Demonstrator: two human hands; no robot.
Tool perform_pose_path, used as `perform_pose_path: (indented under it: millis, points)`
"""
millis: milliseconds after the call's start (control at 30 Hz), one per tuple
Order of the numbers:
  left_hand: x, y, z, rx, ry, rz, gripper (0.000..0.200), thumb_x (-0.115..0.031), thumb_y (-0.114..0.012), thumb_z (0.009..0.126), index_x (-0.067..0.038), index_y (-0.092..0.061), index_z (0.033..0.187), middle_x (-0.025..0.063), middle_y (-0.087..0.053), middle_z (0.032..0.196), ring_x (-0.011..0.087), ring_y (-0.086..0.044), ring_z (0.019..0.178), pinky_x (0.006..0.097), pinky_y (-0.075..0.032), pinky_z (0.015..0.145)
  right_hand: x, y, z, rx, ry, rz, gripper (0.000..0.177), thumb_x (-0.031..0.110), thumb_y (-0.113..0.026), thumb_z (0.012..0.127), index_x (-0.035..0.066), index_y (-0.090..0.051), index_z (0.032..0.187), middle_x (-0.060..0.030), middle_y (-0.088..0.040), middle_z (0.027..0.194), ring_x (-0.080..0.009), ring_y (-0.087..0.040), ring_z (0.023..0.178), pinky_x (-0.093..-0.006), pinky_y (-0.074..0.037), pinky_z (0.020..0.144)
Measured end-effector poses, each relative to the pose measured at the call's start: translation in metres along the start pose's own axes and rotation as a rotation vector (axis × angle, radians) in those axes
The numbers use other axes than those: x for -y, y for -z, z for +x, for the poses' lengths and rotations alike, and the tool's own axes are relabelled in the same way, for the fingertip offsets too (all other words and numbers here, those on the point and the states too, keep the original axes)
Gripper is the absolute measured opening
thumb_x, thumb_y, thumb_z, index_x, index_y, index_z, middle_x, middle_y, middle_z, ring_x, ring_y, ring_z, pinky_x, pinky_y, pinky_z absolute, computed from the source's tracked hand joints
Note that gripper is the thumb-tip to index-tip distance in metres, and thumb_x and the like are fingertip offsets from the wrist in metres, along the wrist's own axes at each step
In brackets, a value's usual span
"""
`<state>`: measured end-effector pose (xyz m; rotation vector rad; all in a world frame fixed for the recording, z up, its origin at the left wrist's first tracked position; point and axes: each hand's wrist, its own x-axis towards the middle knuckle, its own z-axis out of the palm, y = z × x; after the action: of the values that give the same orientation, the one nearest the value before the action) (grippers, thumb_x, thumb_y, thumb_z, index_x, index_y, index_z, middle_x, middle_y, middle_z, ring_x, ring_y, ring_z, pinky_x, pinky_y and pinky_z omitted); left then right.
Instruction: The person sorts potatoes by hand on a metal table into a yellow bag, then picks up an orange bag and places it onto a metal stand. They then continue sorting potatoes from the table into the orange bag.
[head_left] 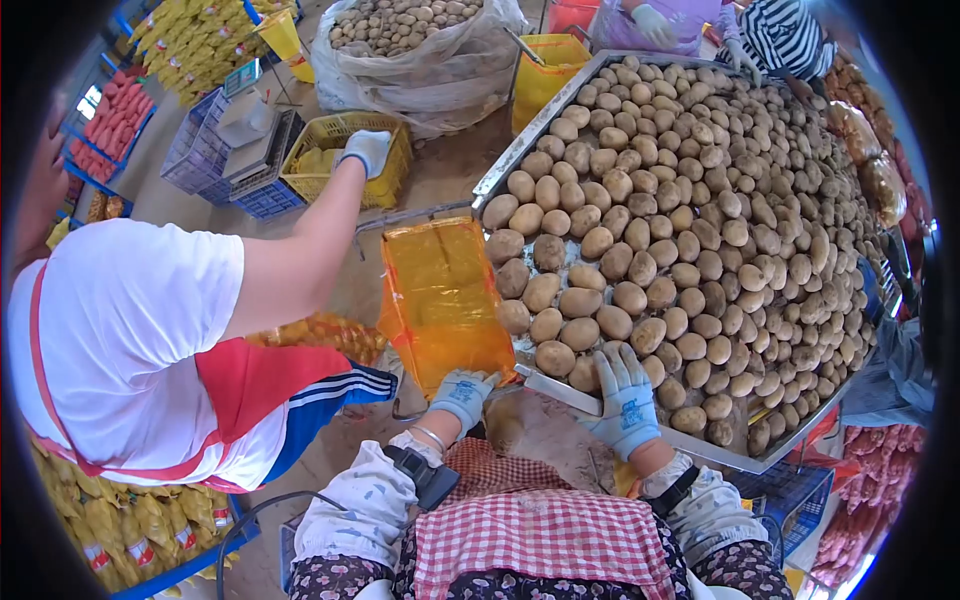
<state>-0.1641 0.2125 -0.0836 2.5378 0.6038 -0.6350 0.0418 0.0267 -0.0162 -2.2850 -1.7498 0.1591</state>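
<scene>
My left hand, in a light blue glove, is at the lower edge of an orange mesh bag; its fingers look closed on the bag's edge. The bag hangs at the left end of a metal table. My right hand, gloved the same way, lies with fingers spread against the nearest potatoes at the table's front edge. Many more potatoes cover the table, spreading to the right and back.
A co-worker stands close on the left, a gloved hand over a yellow crate. Blue crates, a large sack of potatoes and a yellow bucket stand behind. Other people work at the table's far side.
</scene>
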Motion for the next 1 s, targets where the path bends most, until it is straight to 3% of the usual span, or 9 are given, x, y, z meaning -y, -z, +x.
perform_pose_path:
  millis: [100,267,333,433,500,600,733,800,1000]
  points:
    - [-0.005,0.001,-0.001,-0.007,-0.018,0.076,0.043,-0.017,-0.053,0.085,-0.015,-0.051,0.129,0.0109,-0.059,0.12,0.0268,-0.057,0.111,0.0394,-0.04,0.097,0.005,0.011,0.001,-0.026,-0.05,0.034,0.083,0.051,-0.069,0.071,0.004,-0.042,0.134,-0.0198,-0.038,0.141,-0.0424,-0.029,0.134,-0.0531,-0.026,0.108]
    - [0.007,-0.012,-0.004,-0.071,-0.071,0.013,0.053,-0.015,-0.056,0.081,-0.013,-0.046,0.134,0.0141,-0.055,0.125,0.0306,-0.054,0.114,0.0418,-0.039,0.098,-0.011,0.024,0.024,-0.111,-0.224,0.044,0.082,0.045,-0.07,0.073,0.005,-0.039,0.138,-0.0208,-0.035,0.143,-0.043,-0.027,0.135,-0.0542,-0.021,0.11]
    - [0.01,-0.003,-0.012,-0.099,-0.117,-0.01,0.056,-0.013,-0.055,0.08,-0.011,-0.044,0.135,0.0167,-0.054,0.127,0.0333,-0.053,0.114,0.0436,-0.039,0.098,-0.023,0.024,0.048,-0.105,-0.39,-0.053,0.082,0.045,-0.067,0.075,0.007,-0.037,0.14,-0.0205,-0.033,0.145,-0.0433,-0.024,0.136,-0.0535,-0.018,0.111]
    - [0.018,0.018,-0.018,-0.277,-0.277,-0.237,0.061,-0.021,-0.06,0.078,-0.008,-0.042,0.135,0.0204,-0.05,0.129,0.0357,-0.048,0.12,0.0452,-0.034,0.103,-0.022,0.011,0.065,0.005,-0.466,-0.074,0.078,0.049,-0.062,0.078,0.016,-0.035,0.143,-0.0245,-0.025,0.148,-0.0455,-0.018,0.138,-0.0556,-0.013,0.112]
    - [0.022,0.033,-0.016,-0.71,-0.27,-0.397,0.068,-0.029,-0.064,0.076,-0.006,-0.04,0.136,0.0224,-0.043,0.135,0.0381,-0.04,0.126,0.0475,-0.028,0.108,-0.017,-0.002,0.064,0.028,-0.433,-0.152,0.076,0.052,-0.058,0.079,0.024,-0.034,0.145,-0.0287,-0.018,0.148,-0.0468,-0.014,0.138,-0.0579,-0.01,0.111]
    - [0.012,0.078,0.019,-0.875,-0.265,-0.231,0.067,-0.031,-0.065,0.077,-0.009,-0.042,0.137,0.0188,-0.038,0.141,0.0399,-0.034,0.131,0.0502,-0.023,0.11,-0.008,0.01,0.064,0.079,-0.437,-0.146,0.075,0.052,-0.059,0.079,0.023,-0.035,0.144,-0.0287,-0.019,0.148,-0.0461,-0.016,0.138,-0.0572,-0.01,0.112]
    - [-0.019,0.119,0.073,-0.733,-0.374,-0.013,0.063,-0.034,-0.061,0.081,-0.014,-0.043,0.137,0.0181,-0.034,0.144,0.0408,-0.031,0.132,0.0536,-0.021,0.11,-0.024,0.028,0.056,0.108,-0.284,0.012,0.076,0.051,-0.064,0.075,0.019,-0.041,0.14,-0.0226,-0.021,0.15,-0.044,-0.021,0.137,-0.0571,-0.015,0.111]
    - [-0.019,0.115,0.095,-0.705,-0.364,0.085,0.055,-0.035,-0.055,0.084,-0.014,-0.048,0.134,0.0194,-0.037,0.142,0.0425,-0.035,0.128,0.0545,-0.02,0.11,-0.032,0.04,0.054,0.06,-0.277,-0.097,0.079,0.054,-0.067,0.072,0.018,-0.042,0.138,-0.0205,-0.023,0.149,-0.0435,-0.023,0.136,-0.0573,-0.019,0.11]
    - [-0.008,0.134,0.069,-0.528,-0.403,0.162,0.045,-0.033,-0.054,0.085,-0.014,-0.054,0.126,0.0146,-0.047,0.134,0.0334,-0.046,0.121,0.0514,-0.029,0.105,-0.038,0.037,0.044,0.254,-0.175,-0.083,0.075,0.054,-0.065,0.074,0.021,-0.044,0.138,-0.0218,-0.023,0.148,-0.0451,-0.021,0.136,-0.0578,-0.02,0.109]
